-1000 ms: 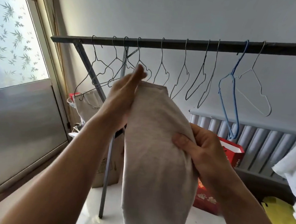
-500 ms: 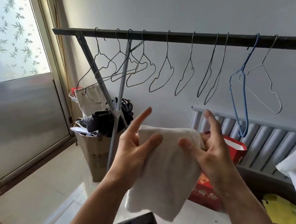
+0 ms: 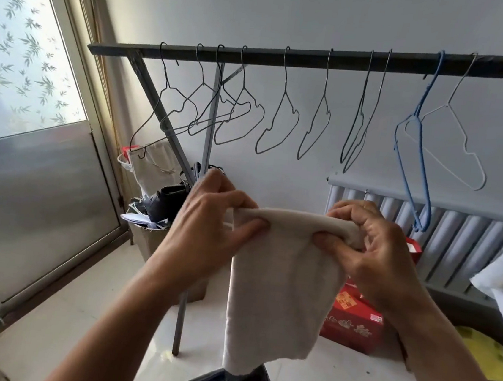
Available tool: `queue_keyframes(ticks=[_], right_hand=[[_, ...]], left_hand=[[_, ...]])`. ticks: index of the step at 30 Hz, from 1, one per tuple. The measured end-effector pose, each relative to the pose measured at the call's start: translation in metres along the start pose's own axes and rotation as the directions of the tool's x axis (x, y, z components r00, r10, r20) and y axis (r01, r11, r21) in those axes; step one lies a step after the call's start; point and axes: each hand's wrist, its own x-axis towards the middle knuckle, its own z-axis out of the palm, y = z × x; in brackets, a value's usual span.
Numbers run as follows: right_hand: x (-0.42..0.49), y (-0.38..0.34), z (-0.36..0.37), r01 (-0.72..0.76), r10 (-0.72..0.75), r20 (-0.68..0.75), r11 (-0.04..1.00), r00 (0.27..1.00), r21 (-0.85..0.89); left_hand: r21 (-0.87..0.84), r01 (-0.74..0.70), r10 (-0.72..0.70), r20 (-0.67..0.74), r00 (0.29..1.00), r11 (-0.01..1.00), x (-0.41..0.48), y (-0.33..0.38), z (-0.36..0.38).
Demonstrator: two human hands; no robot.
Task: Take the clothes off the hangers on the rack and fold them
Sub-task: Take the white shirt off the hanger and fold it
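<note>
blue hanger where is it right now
Head view, right side: the blue hanger hangs empty on the rack bar, just left of the white hanger, with its lower end in front of the radiator.

This is a lived-in room of a home, used for drying laundry. A dark metal rack (image 3: 320, 56) runs along a plain white wall (image 3: 293, 14), with bare wire hangers (image 3: 285, 82) hooked on its bar and a ribbed radiator (image 3: 462, 243) mounted below. A window (image 3: 26, 42) with leaf-patterned frosted film lights the pale tiled floor (image 3: 76, 311), where a cardboard box (image 3: 146, 238) stuffed with bags and papers and a red gift box (image 3: 351, 325) stand near the wall.
</note>
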Motion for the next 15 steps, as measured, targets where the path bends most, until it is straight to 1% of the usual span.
queue_keyframes(ticks=[1, 2, 3, 4, 5, 7, 9, 10, 12, 14, 15], right_hand=[[0.002, -0.002, -0.002, -0.027, 0.026, 0.017, 0.995, 1.000, 0.095], [0.003, -0.003, -0.004, -0.049, 0.041, 0.042, 0.980, 0.998, 0.193], [0.005, -0.004, -0.003, -0.065, 0.050, 0.064, 0.961, 0.997, 0.270], [0.006, -0.005, -0.003, -0.082, 0.060, 0.076, 0.943, 0.995, 0.324], [0.007, -0.005, 0.000, -0.100, 0.077, 0.078, 0.927, 0.994, 0.361], [0.011, -0.004, 0.004, -0.132, 0.116, 0.064, 0.902, 0.991, 0.411], [0.012, -0.001, 0.006, -0.180, 0.163, 0.075, 0.868, 0.984, 0.462], [0.011, 0.003, 0.006, -0.219, 0.186, 0.115, 0.830, 0.976, 0.513], [0.003, 0.008, 0.007, -0.313, 0.191, 0.261, 0.737, 0.946, 0.599], [-0.011, 0.008, 0.011, -0.392, 0.198, 0.374, 0.724, 0.906, 0.567], [-0.016, 0.007, 0.014, -0.426, 0.236, 0.387, 0.726, 0.891, 0.540]], left_hand=[[-0.101, 0.028, -0.027, 0.020, 0.999, 0.995, 0.002, -0.002, -0.002], [-0.264, 0.077, -0.065, 0.052, 0.997, 0.962, 0.004, -0.002, -0.003], [-0.434, 0.129, -0.098, 0.095, 0.991, 0.891, 0.005, 0.000, -0.001], [-0.557, 0.180, -0.125, 0.136, 0.983, 0.811, 0.006, 0.002, 0.002], [-0.619, 0.209, -0.150, 0.147, 0.978, 0.757, 0.008, 0.004, 0.006], [-0.651, 0.217, -0.198, 0.104, 0.975, 0.727, 0.010, 0.008, 0.016], [-0.622, 0.208, -0.231, 0.045, 0.972, 0.754, 0.013, 0.009, 0.022], [-0.605, 0.207, -0.240, 0.028, 0.970, 0.768, 0.015, 0.010, 0.023], [-0.586, 0.213, -0.260, 0.005, 0.966, 0.782, 0.020, 0.009, 0.023], [-0.578, 0.225, -0.272, 0.005, 0.962, 0.784, 0.023, 0.010, 0.024], [-0.580, 0.238, -0.286, 0.009, 0.958, 0.779, 0.024, 0.010, 0.024]])
